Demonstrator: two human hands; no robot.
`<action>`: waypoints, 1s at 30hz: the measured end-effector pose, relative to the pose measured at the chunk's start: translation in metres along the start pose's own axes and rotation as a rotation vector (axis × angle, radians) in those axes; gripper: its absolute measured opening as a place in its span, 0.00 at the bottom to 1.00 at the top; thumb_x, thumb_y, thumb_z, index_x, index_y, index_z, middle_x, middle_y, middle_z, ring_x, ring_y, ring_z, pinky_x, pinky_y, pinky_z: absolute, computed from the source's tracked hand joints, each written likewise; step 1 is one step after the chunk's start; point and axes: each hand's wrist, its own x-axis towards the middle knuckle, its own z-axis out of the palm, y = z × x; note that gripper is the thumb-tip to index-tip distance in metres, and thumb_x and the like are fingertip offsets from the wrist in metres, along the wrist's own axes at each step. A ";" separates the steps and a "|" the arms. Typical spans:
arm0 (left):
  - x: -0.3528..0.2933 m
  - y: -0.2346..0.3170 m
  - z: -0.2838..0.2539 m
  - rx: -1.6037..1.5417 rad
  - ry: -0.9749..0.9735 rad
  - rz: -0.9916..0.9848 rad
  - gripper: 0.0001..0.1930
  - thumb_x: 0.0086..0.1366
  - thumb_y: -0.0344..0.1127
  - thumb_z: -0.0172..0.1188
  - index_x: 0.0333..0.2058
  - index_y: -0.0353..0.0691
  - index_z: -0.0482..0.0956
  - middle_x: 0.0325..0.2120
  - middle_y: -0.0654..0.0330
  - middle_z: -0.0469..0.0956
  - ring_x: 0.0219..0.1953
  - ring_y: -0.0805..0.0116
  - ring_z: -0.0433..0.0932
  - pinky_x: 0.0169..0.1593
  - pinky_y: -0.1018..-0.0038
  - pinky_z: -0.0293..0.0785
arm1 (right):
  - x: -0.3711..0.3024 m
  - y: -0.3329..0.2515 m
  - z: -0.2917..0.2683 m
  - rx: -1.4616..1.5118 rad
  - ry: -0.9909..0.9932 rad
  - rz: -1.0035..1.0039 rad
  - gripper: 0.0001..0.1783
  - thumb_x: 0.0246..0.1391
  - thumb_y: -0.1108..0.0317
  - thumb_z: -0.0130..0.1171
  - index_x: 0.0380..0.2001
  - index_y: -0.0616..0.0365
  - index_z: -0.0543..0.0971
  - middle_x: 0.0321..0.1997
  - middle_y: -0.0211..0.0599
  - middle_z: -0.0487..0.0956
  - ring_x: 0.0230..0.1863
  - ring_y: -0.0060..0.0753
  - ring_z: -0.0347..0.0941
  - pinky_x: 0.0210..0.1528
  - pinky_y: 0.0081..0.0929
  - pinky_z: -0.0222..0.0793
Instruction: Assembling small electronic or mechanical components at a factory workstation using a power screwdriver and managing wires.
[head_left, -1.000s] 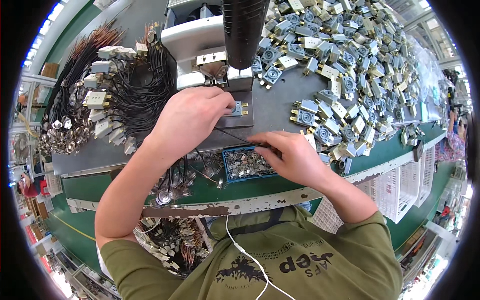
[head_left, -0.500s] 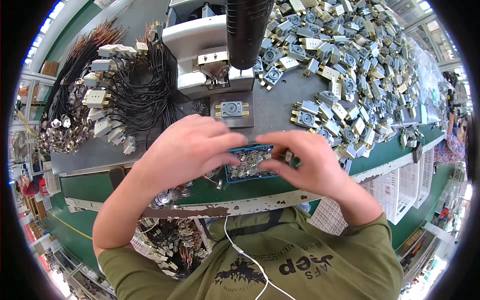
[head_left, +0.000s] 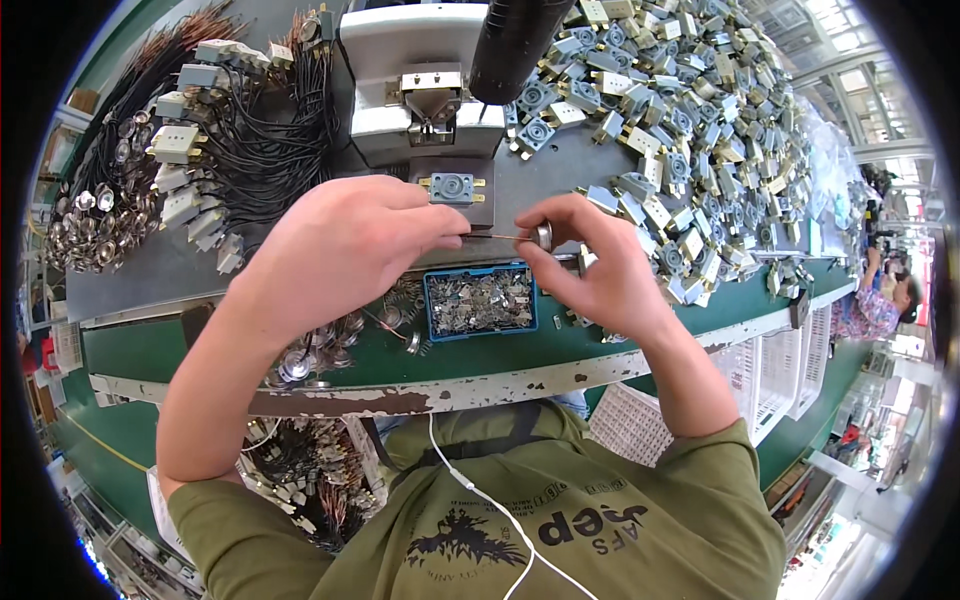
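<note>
Just above the blue tray, both my hands meet over a thin copper-coloured wire (head_left: 495, 236) stretched between them. My left hand (head_left: 365, 235) is closed, its fingertips pinching the wire's left end. My right hand (head_left: 595, 255) grips a small round metal cap (head_left: 543, 236) between thumb and forefinger, beside the wire's other end. Past my fingers, a grey switch block (head_left: 452, 188) with brass tabs lies on the press base. The blue tray (head_left: 432, 325) holds many small silvery metal clips (head_left: 482, 302) and sits below my hands.
A bench press (head_left: 410, 50) stands at the back, a black cylinder (head_left: 515, 55) beside it. Grey switch blocks (head_left: 690, 130) are heaped at right. Black wires (head_left: 285, 140) with blocks and round metal caps (head_left: 95, 230) lie at left. White crates (head_left: 760, 380) stand beyond the bench edge (head_left: 520, 392).
Both hands have moved up and away from the blue tray, uncovering it. The wire and round cap now show plainly between them. The whole view has shifted slightly.
</note>
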 end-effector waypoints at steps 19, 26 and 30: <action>0.000 -0.002 0.016 -0.098 0.130 -0.043 0.06 0.61 0.29 0.65 0.38 0.39 0.82 0.30 0.57 0.82 0.33 0.58 0.82 0.38 0.64 0.79 | 0.016 -0.025 0.041 1.071 0.395 -0.020 0.17 0.76 0.67 0.45 0.58 0.67 0.75 0.49 0.44 0.83 0.48 0.26 0.79 0.58 0.26 0.71; -0.010 0.002 0.003 0.324 0.046 0.051 0.09 0.54 0.31 0.63 0.35 0.41 0.78 0.27 0.63 0.74 0.33 0.64 0.77 0.35 0.67 0.75 | 0.041 -0.026 0.000 0.253 -0.350 0.212 0.15 0.72 0.71 0.51 0.56 0.64 0.79 0.41 0.32 0.82 0.44 0.21 0.80 0.48 0.23 0.75; -0.007 0.002 0.008 0.248 0.132 0.040 0.10 0.52 0.33 0.68 0.32 0.40 0.77 0.25 0.63 0.73 0.31 0.63 0.76 0.34 0.67 0.75 | 0.014 -0.025 0.011 0.462 -0.097 0.201 0.18 0.67 0.76 0.58 0.59 0.64 0.78 0.43 0.32 0.82 0.45 0.21 0.79 0.50 0.23 0.76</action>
